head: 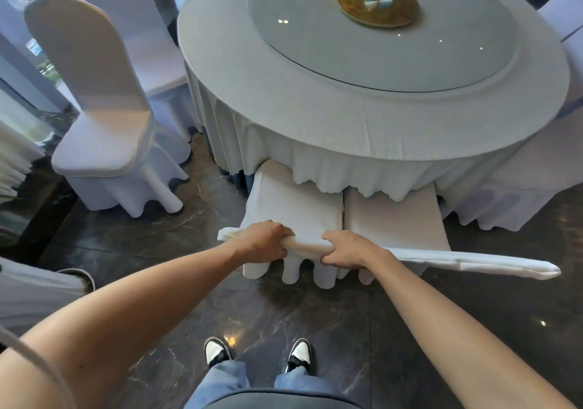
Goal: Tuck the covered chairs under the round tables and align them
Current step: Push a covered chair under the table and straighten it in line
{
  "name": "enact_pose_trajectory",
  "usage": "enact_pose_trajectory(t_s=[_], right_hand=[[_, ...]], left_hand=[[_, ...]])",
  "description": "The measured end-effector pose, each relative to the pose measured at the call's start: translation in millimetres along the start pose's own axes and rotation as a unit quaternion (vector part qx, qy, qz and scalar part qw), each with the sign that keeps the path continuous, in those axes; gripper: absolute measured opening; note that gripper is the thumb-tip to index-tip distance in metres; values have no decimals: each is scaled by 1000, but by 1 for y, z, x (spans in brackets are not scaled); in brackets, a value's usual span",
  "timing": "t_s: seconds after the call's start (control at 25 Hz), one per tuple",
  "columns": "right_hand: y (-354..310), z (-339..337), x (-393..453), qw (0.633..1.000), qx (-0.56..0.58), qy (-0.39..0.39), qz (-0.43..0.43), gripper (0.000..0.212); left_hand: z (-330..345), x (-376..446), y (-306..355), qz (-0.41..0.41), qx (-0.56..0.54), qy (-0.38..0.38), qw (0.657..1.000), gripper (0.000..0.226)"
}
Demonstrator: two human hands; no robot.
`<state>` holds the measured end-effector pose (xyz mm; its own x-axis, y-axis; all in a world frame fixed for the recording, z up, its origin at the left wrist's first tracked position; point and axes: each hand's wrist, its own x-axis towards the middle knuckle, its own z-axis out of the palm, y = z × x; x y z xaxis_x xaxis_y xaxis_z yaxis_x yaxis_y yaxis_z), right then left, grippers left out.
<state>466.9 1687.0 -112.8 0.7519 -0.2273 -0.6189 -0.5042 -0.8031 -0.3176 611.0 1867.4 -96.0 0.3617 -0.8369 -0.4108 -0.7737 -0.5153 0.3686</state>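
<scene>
head view: left hand (263, 240) and right hand (345, 248) have fingers curled tight over the top edge of a covered chair (293, 200), its seat partly under the round table (362, 99). another covered chair (97, 109) stands at 10 o'clock.

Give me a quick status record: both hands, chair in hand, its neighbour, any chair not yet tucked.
left hand: grips top edge of white-covered chair's back
right hand: grips same top edge
gripped chair: seat partly under white-clothed round table
neighbouring white-covered chair: beside it on the right, seat partly under the tablecloth
untucked white-covered chair: stands off to the left, clear of the table
</scene>
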Motion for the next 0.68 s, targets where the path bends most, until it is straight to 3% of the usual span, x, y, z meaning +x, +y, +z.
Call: enact_pose_trajectory(t_s=[0.12,0.24,0.32,0.36,0.44,0.56,0.68], right_hand=[[-37,-17,19,996,-39,-75,-6,52],[-82,-31,39,982,-107,-155,-13,51],[-93,-40,45,978,-90,-190,-11,45],[-135,-45,71,978,-80,-193,-19,45],[-169,-54,90,985,-32,-168,-19,52],[-247,-69,138,993,-60,-102,-29,63],[-328,-86,183,993,-90,-34,-65,50]], left_hand=[[-17,-20,-36,-7,-6,-8,1000,23],[-32,-40,-86,-38,-9,4,999,35],[-42,-43,-104,-48,2,5,999,37],[-58,-58,-149,-71,-12,22,997,38],[-76,-68,-189,-90,-17,29,995,41],[-110,-86,-272,-128,-24,54,990,45],[-150,-108,-350,-152,-28,95,983,43]])
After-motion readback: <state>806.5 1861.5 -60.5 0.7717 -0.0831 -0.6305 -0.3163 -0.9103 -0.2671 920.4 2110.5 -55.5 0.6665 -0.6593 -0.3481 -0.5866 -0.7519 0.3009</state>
